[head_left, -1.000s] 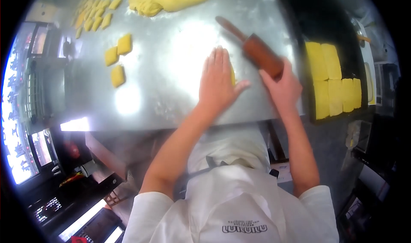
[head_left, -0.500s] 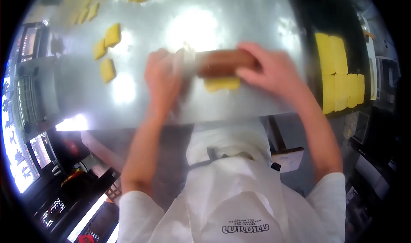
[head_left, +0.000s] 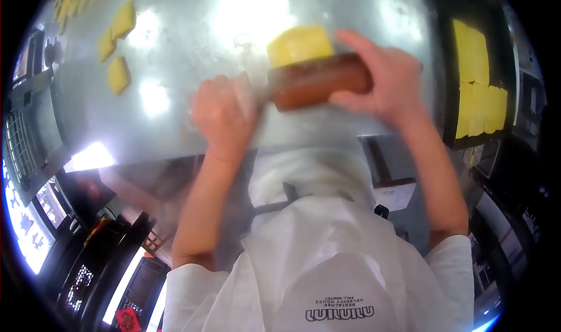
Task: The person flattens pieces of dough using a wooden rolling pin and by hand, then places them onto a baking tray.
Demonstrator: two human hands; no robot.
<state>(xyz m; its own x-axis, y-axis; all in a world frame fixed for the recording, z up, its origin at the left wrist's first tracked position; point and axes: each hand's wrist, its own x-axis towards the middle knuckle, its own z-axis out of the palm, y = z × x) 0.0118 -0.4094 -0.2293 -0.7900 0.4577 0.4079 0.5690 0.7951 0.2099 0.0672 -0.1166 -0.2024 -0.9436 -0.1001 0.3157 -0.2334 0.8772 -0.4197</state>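
A brown rolling pin (head_left: 321,83) lies across the metal worktable, close to its near edge. My left hand (head_left: 223,107) is closed at the pin's left end, where the handle is blurred and mostly hidden. Fingers and thumb of my right hand (head_left: 388,80) wrap round the right end of the pin's body. Just beyond the pin, a flat piece of yellow dough (head_left: 300,44) shows, its near edge covered by the pin.
To the left lie a few small yellow dough pieces (head_left: 118,76), with several more (head_left: 71,2) at the far left corner. On the right, a dark tray (head_left: 449,104) holds several flat yellow dough sheets (head_left: 472,51). The metal table (head_left: 193,130) ends just before my apron.
The pin has rolled toward me, from the far side of the dough to its near side. The view has shifted, and the large dough at the top is out of sight.
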